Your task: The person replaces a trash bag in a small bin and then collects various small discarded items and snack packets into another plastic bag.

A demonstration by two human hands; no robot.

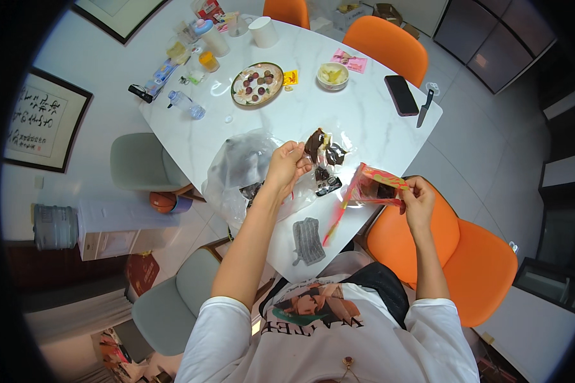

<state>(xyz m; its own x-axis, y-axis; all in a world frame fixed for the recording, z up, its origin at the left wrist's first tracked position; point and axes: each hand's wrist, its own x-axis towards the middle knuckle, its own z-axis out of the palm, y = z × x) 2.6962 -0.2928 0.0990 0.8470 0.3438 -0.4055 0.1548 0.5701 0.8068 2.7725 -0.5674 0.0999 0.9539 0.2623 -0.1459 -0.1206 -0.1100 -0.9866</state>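
Observation:
My left hand (287,167) pinches the edge of a clear plastic packet (327,155) with dark brown food pieces inside, over the white table (364,129). In my right hand (417,196) is the end of a red and yellow plastic pouch (371,184) with a clear window; something dark shows through it. A large translucent plastic bag (235,163) lies beneath and left of my left forearm, with a dark package (251,191) in or on it. Nearer my body is a folded grey cloth (309,242).
A plate of grapes (257,85), a bowl of pale food (332,76), a plastic bottle (187,105) and a white cup (263,32) stand farther back. A black phone (401,95) lies beside a knife (425,109) near the right edge. An orange chair (445,239) touches on the right.

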